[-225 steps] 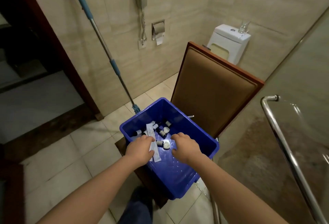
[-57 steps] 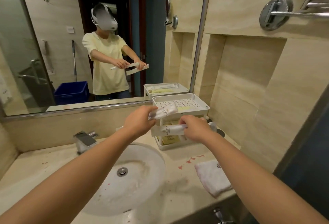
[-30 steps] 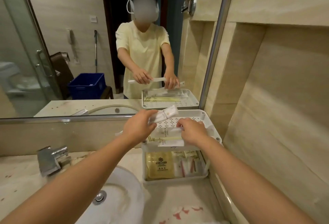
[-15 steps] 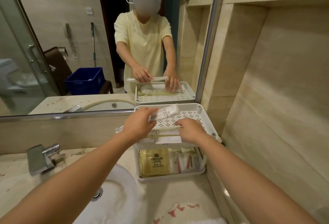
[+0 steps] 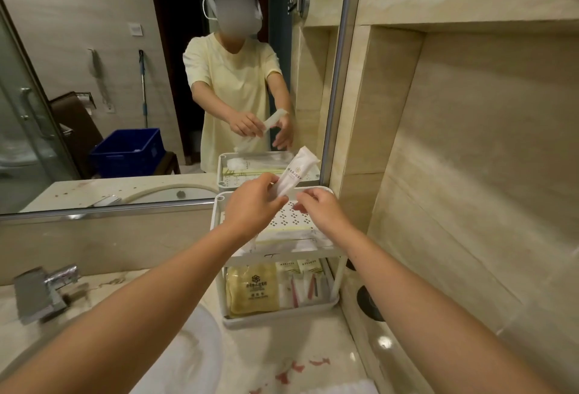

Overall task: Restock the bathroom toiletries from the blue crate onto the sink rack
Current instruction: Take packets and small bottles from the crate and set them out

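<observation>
slim white sachet (image 5: pixel 297 172) over perforated plastic rack (image 5: pixel 291 217)
pinched in left hand (image 5: pixel 253 205); right hand (image 5: pixel 319 209) beside, loose, gripping nothing

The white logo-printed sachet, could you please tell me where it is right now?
In the head view, the white sachet is pinched in the left hand, tilted above the sink rack's top tray, close to the right hand.

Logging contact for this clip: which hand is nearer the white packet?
Left. The left hand grips the white packet by its lower end; the right hand hovers just to its right, holding nothing.
</observation>
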`<move>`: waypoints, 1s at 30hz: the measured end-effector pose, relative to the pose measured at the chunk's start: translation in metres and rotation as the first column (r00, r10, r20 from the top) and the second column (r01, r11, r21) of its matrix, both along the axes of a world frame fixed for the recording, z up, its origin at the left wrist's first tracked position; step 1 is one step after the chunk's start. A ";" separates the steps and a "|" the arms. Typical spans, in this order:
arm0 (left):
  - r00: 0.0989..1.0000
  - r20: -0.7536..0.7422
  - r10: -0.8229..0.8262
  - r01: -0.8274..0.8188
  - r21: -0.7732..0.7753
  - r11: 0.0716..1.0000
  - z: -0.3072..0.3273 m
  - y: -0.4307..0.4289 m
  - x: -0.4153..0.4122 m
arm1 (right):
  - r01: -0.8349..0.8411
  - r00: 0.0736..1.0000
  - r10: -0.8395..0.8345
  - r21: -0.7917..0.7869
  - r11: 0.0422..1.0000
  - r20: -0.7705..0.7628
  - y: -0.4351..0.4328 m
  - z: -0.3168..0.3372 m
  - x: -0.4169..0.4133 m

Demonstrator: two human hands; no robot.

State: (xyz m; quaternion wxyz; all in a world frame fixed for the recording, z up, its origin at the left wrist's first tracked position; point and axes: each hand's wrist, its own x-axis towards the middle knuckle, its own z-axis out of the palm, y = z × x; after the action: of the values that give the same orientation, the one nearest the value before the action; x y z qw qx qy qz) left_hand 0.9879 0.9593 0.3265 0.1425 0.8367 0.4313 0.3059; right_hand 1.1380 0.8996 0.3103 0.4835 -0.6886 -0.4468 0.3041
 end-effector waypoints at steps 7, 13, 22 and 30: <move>0.987 0.148 -0.059 0.065 -0.037 0.997 0.015 -0.002 -0.002 | -0.048 0.988 0.063 0.107 0.993 -0.138 0.001 0.031 -0.012; 0.982 0.151 -0.115 0.113 0.021 0.993 0.018 0.002 -0.011 | -0.054 0.994 0.064 0.106 0.993 -0.087 0.007 0.041 -0.022; 0.982 0.185 -0.023 0.030 -0.031 0.999 0.005 0.005 -0.023 | -0.029 0.979 0.005 0.114 0.993 0.202 0.018 0.039 -0.028; 0.999 0.021 0.033 -0.034 0.033 0.999 -0.032 0.016 -0.055 | -0.132 0.827 0.281 -0.318 0.939 0.487 0.019 -0.001 -0.034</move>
State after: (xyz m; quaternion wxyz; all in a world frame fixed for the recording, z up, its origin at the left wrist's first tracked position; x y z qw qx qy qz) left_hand 0.9332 0.9750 0.2941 0.1279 0.8284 0.4388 0.3238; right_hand 1.1042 0.9191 0.3090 0.2081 -0.7515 -0.5886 0.2132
